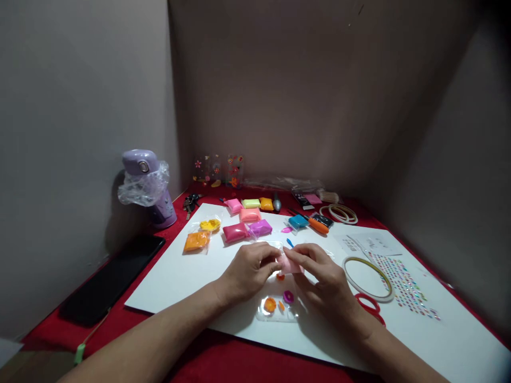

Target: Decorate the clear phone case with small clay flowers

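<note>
My left hand (249,270) and my right hand (324,274) meet over the middle of the white board (167,282). Between their fingertips they pinch a small pale pink packet (291,265), which looks like soft clay. Beneath the hands lies a clear plastic case (261,315), partly hidden by them. On it are an orange flower (270,305), a purple flower (288,297) and a small orange piece (281,306). Just behind the fingers a thin blue tool (289,243) shows.
Several coloured clay packets, including a red one (235,232) and an orange one (197,242), lie behind my left hand. Right of my right hand are a ring-shaped hoop (348,271), red-handled scissors (368,302) and gem stickers (403,284). A purple bottle (162,210) and black phone (115,276) sit left.
</note>
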`<action>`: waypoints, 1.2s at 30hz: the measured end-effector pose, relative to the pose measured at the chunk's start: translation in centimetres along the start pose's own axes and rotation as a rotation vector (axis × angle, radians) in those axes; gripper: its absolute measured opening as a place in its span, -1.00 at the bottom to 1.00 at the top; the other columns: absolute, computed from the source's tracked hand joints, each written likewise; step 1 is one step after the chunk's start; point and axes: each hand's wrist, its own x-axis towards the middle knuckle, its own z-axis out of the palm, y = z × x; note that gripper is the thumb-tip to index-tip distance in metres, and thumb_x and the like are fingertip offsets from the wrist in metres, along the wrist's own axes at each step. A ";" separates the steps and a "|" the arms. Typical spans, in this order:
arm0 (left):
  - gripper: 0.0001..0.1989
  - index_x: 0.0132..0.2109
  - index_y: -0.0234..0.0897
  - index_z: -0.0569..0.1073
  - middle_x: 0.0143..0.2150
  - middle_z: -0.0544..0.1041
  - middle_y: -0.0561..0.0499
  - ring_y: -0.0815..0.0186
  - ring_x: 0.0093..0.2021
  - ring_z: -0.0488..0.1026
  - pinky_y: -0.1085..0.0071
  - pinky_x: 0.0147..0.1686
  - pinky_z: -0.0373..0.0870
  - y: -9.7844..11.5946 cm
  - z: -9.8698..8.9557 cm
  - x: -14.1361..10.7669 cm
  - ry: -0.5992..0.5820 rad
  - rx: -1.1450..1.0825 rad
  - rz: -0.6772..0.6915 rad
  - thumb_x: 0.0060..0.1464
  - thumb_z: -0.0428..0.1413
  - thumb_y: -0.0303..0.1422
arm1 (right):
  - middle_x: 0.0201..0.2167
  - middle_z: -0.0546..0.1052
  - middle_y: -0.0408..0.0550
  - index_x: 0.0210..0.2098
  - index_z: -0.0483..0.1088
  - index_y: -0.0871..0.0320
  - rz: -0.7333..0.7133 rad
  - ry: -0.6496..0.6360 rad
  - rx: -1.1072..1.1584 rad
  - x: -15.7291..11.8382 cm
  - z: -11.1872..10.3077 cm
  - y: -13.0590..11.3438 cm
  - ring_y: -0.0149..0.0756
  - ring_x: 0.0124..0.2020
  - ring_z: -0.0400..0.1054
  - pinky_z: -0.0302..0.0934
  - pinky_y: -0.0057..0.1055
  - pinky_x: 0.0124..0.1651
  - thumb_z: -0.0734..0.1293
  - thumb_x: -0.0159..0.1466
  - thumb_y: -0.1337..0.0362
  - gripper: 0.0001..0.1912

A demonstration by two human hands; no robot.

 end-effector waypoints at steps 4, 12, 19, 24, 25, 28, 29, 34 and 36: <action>-0.89 -0.35 -0.34 0.46 -0.45 0.44 0.03 0.40 -0.43 0.32 0.48 -0.40 0.23 -0.1 -0.2 -0.2 -0.026 0.086 0.071 0.13 0.07 -0.47 | -0.22 0.40 0.01 0.06 0.35 0.06 -0.010 -0.016 0.026 -0.2 0.0 0.1 -0.24 -0.21 0.35 0.37 -0.26 -0.26 0.20 0.19 0.55 -0.50; -0.87 -0.37 -0.33 0.37 -0.44 0.39 0.04 0.40 -0.43 0.27 0.47 -0.40 0.21 0.1 -0.2 -0.2 -0.075 0.164 0.099 0.14 0.00 -0.47 | -0.21 0.39 0.01 0.08 0.35 0.05 -0.008 -0.020 0.071 -0.2 0.0 0.1 -0.24 -0.20 0.34 0.36 -0.27 -0.26 0.21 0.18 0.56 -0.49; -0.89 -0.41 -0.33 0.34 -0.47 0.35 0.06 0.42 -0.47 0.22 0.48 -0.45 0.14 -0.1 -0.1 -0.3 -0.061 0.154 0.067 0.08 0.00 -0.50 | -0.21 0.39 0.01 0.07 0.36 0.08 -0.028 -0.034 0.062 -0.3 0.1 0.2 -0.25 -0.20 0.33 0.35 -0.29 -0.25 0.22 0.16 0.57 -0.48; -0.83 -0.36 -0.35 0.44 -0.47 0.41 0.05 0.43 -0.46 0.30 0.50 -0.42 0.23 0.7 -0.6 0.1 -0.104 -0.097 -0.120 0.15 0.01 -0.40 | -0.22 0.39 0.01 0.06 0.36 0.09 -0.003 -0.015 0.048 -0.1 -0.1 0.4 -0.26 -0.21 0.35 0.35 -0.30 -0.24 0.21 0.18 0.56 -0.50; -0.81 -0.34 -0.35 0.45 -0.50 0.40 0.06 0.45 -0.51 0.29 0.52 -0.48 0.23 0.8 -0.6 0.2 -0.119 -0.176 -0.194 0.17 0.00 -0.38 | -0.22 0.39 0.01 0.07 0.36 0.08 -0.004 -0.009 0.043 -0.1 -0.2 0.4 -0.26 -0.21 0.35 0.36 -0.31 -0.24 0.21 0.19 0.56 -0.51; -0.75 -0.36 -0.37 0.45 -0.59 0.35 0.11 0.49 -0.66 0.21 0.56 -0.66 0.16 1.1 -0.7 0.4 -0.152 -0.409 -0.411 0.17 0.00 -0.29 | -0.22 0.39 0.02 0.07 0.35 0.08 -0.032 0.003 0.001 0.0 -0.3 0.4 -0.25 -0.21 0.35 0.36 -0.30 -0.26 0.21 0.19 0.56 -0.50; -0.74 -0.38 -0.37 0.46 -0.61 0.35 0.11 0.50 -0.68 0.20 0.57 -0.69 0.14 1.1 -0.7 0.5 -0.152 -0.466 -0.461 0.14 0.03 -0.27 | -0.22 0.39 0.02 0.07 0.35 0.09 -0.042 0.009 -0.020 0.0 -0.3 0.4 -0.24 -0.21 0.34 0.36 -0.30 -0.26 0.22 0.18 0.57 -0.50; -0.78 -0.47 -0.38 0.46 -0.70 0.31 0.13 0.52 -0.75 0.19 0.59 -0.74 0.12 0.5 -0.4 0.6 -0.124 -0.552 -0.575 0.00 0.17 -0.30 | -0.24 0.39 0.01 0.06 0.36 0.10 -0.083 0.013 -0.045 0.0 -0.1 0.2 -0.24 -0.23 0.32 0.34 -0.28 -0.28 0.22 0.16 0.59 -0.49; -0.79 -0.47 -0.38 0.45 -0.70 0.32 0.13 0.52 -0.76 0.19 0.59 -0.75 0.11 0.2 -0.3 0.6 -0.115 -0.563 -0.588 0.00 0.16 -0.31 | -0.24 0.39 0.01 0.06 0.35 0.09 -0.071 0.008 -0.020 0.0 -0.1 0.2 -0.25 -0.23 0.32 0.34 -0.28 -0.28 0.22 0.17 0.58 -0.49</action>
